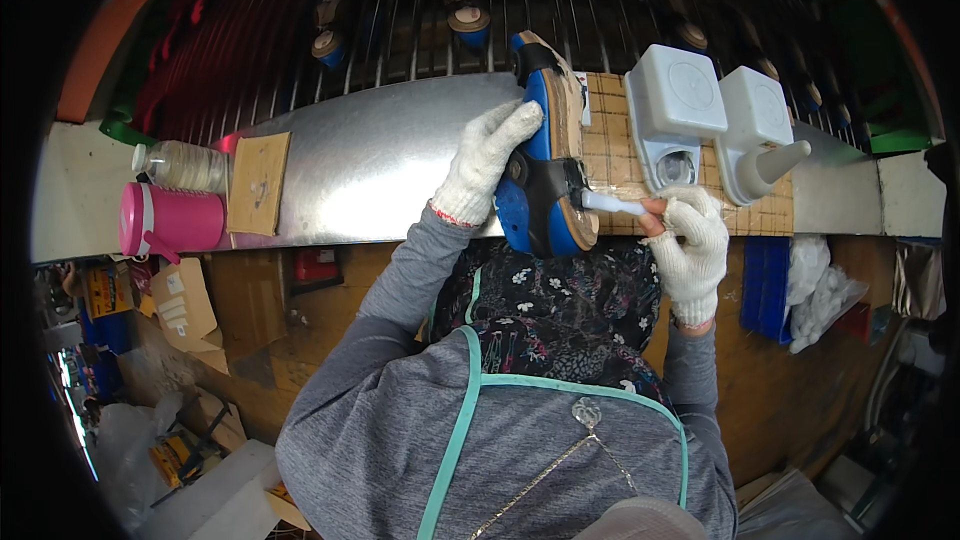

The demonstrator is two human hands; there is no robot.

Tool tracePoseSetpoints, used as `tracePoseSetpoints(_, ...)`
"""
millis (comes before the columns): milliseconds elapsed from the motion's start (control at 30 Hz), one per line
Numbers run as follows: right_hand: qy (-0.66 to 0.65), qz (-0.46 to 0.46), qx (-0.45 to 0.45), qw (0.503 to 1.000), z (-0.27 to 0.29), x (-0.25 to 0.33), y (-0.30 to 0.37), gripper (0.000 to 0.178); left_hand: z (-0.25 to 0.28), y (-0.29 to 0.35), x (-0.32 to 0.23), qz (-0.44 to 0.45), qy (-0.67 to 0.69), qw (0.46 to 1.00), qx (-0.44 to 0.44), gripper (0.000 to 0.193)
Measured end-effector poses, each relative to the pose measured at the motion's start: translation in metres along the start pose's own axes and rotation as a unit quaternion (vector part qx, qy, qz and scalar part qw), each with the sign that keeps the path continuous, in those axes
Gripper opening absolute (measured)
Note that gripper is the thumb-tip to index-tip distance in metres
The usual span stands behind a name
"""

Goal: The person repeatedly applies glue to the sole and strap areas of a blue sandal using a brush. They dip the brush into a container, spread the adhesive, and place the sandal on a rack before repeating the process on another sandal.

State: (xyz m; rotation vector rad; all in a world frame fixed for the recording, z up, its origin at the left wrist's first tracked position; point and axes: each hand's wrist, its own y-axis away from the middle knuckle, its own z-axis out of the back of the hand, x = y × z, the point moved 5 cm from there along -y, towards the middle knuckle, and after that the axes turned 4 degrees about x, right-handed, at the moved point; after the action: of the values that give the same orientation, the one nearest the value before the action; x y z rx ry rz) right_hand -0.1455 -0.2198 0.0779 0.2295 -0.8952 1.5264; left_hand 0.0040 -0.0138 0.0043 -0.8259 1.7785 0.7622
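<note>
My left hand (482,162), in a white knit glove, is closed around the side of a sandal (550,180) on a blue shoe last. Black straps cross the last, and the sandal's brown sole side is turned to the right. My right hand (692,245), also gloved but with bare fingertips, pinches a small white brush (614,203). The brush's tip meets the sandal's edge near the black strap at the near end. Two white plastic dispenser bottles (680,90) stand beyond my right hand, one with a cone-shaped spout (778,166).
Under the bottles lies a brown checked mat (605,100) on a shiny metal bench (370,140). A pink jug (175,218), a clear bottle (188,166) and a cardboard piece (260,183) stand at the left. Behind, metal rods (415,20) carry more lasts (468,25).
</note>
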Motion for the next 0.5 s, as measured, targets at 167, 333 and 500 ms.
tracePoseSetpoints(167, -0.053, -0.009, 0.051, 0.997, 0.0, -0.007, -0.004, 0.018, -0.006, -0.003, 0.011, 0.088, 0.131, 0.987, -0.004, 0.07)
tracePoseSetpoints(333, -0.089, 0.024, 0.052, 0.994, -0.001, -0.002, -0.017, 0.019, -0.017, 0.001, 0.014, 0.124, 0.227, 0.966, 0.023, 0.074)
tracePoseSetpoints(500, -0.097, 0.063, 0.091, 0.989, -0.003, 0.008, -0.038, 0.019, -0.022, 0.002, 0.028, 0.18, 0.295, 0.934, 0.09, 0.07)
